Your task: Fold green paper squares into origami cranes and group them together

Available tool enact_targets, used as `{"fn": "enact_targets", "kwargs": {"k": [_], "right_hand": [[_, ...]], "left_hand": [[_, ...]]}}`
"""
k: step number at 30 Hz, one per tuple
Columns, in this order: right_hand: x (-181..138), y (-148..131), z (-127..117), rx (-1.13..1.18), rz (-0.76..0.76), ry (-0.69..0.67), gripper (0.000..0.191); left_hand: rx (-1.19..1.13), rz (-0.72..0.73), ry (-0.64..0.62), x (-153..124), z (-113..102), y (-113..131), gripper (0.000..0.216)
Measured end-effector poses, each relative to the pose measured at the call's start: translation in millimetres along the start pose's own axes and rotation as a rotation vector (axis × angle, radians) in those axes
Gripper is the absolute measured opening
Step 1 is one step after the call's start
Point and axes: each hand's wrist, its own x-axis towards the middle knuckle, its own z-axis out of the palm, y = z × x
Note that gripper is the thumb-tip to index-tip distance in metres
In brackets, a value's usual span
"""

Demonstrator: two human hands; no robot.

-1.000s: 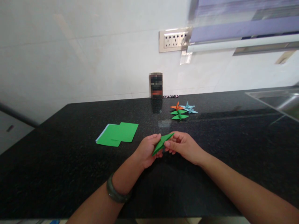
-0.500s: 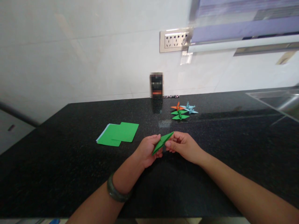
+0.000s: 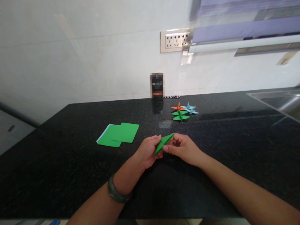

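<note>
A folded piece of green origami paper [image 3: 163,144], narrow and pointed at both ends, is held above the counter between my two hands. My left hand [image 3: 148,151] grips its left side, thumb on top and fingers underneath. My right hand [image 3: 184,148] closes on its right side, the thumb pressed at the lower edge and the fingers partly hidden behind the paper. Beyond my hands stand several folded paper cranes: an orange crane [image 3: 178,107], green cranes [image 3: 180,116] and light blue cranes [image 3: 188,107].
Loose square green sheets [image 3: 126,132] lie overlapping at the left, with pale blue paper under them. A dark blurred box [image 3: 157,86] leans at the wall beside a beaded string [image 3: 172,97]. A metal sink [image 3: 284,101] is set into the black counter [image 3: 70,175] at the right.
My right thumb has slid slightly left along the paper's lower edge, and the right fingers have shifted a little. The folded paper has tilted slightly. My left hand stays nearly still.
</note>
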Motion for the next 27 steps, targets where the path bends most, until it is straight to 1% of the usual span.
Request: {"fn": "enact_targets", "kwargs": {"k": [7, 9, 12, 14, 16, 18, 21, 23, 25, 27], "right_hand": [[0.3, 1.0, -1.7, -0.029, 0.032, 0.004, 0.019], [1.0, 0.6, -1.8, -0.03, 0.089, 0.031, 0.014], [2.2, -0.2, -2.0, -0.02, 0.176, 0.108, 0.006], [2.9, -0.3, -2.3, -0.004, 0.193, 0.142, 0.007], [3.2, 0.0, -3.2, 0.008, 0.168, 0.143, 0.008], [3.2, 0.3, -4.5, -0.027, 0.102, 0.148, 0.01], [3.1, 0.4, -6.5, -0.185, -0.013, 0.198, 0.011], [3.0, 0.9, -7.3, -0.278, -0.06, 0.221, 0.009], [2.7, 2.3, -7.6, -0.316, -0.085, 0.241, 0.009], [2.0, 4.3, -8.0, -0.349, -0.134, 0.262, 0.01]], "left_hand": [[-0.019, -0.006, 0.007, 0.7, 0.6, 0.7, 0.015], [-0.03, 0.033, 0.009, -0.3, 1.4, 1.0, 0.016], [0.013, 0.131, 0.026, -2.2, 1.9, 1.5, 0.018], [0.058, 0.181, 0.057, -3.2, 1.8, 1.6, 0.022], [0.081, 0.201, 0.062, -4.2, 1.7, 1.6, 0.025], [0.083, 0.191, 0.014, -5.3, 2.2, 1.4, 0.026], [0.065, 0.142, -0.078, -7.1, 3.5, 1.7, 0.027], [0.042, 0.109, -0.115, -8.1, 4.4, 2.6, 0.027], [0.023, 0.084, -0.124, -8.5, 4.9, 3.7, 0.026], [0.015, 0.074, -0.095, -8.3, 4.9, 4.3, 0.025]]}}
